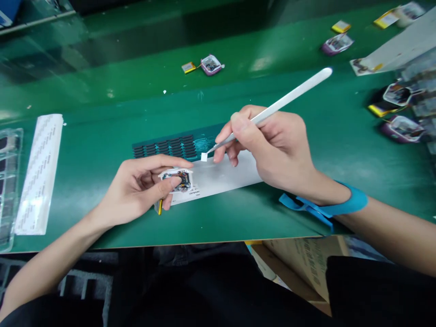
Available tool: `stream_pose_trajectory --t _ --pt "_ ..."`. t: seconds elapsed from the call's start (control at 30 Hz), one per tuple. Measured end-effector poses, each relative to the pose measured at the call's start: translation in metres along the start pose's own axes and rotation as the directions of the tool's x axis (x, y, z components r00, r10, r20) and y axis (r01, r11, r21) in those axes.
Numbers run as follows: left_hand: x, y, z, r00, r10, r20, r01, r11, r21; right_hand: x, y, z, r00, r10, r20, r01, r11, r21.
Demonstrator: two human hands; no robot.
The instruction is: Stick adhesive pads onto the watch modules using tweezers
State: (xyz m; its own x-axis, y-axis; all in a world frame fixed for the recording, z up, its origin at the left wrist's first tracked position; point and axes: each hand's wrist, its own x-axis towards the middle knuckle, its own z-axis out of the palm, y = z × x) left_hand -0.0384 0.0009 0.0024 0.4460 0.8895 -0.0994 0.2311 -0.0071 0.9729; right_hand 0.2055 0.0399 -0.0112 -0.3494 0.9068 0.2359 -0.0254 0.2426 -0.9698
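Note:
My left hand (139,188) grips a small white-cased device (185,178) with its circuit board facing up, the thumb lying across it. Below that hand's fingers hangs a yellow-edged battery (160,207). My right hand (269,145) is closed round metal tweezers (282,101). At their tip is a small white square (204,157), above and to the right of the device. Under both hands lies a white sheet (225,175) with some print, and behind it a teal sheet (204,141) bears rows of dark strips (170,146).
A white printed strip (39,175) and a clear tray (8,190) lie at the left. One opened purple device (210,65) with a battery (188,67) sits at the back. Several more opened devices (403,128) are at the right. A cardboard box (303,263) stands below the table edge.

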Motion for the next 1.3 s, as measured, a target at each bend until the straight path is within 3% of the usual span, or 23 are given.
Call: stream_pose_trajectory --t 0.23,0.37,0.53,1.3 --pt "-0.004 -0.002 0.021 0.999 -0.040 0.036 0.046 0.979 -0.198 -0.021 -0.008 0.019 0.991 0.042 0.126 -0.064 0.982 0.176" --pt "-0.005 -0.004 0.026 0.999 -0.052 0.017 0.054 0.968 -0.243 -0.027 -0.005 0.025 0.989 0.096 0.115 -0.112 0.983 0.142" --pt "-0.006 -0.003 0.030 0.998 -0.058 -0.027 0.050 0.970 -0.238 -0.022 -0.004 0.026 0.990 0.120 0.068 -0.125 0.989 0.077" --pt "-0.006 -0.004 0.033 0.996 -0.071 -0.062 0.059 0.982 -0.178 -0.022 -0.001 0.028 0.995 0.083 0.059 -0.084 0.996 0.008"
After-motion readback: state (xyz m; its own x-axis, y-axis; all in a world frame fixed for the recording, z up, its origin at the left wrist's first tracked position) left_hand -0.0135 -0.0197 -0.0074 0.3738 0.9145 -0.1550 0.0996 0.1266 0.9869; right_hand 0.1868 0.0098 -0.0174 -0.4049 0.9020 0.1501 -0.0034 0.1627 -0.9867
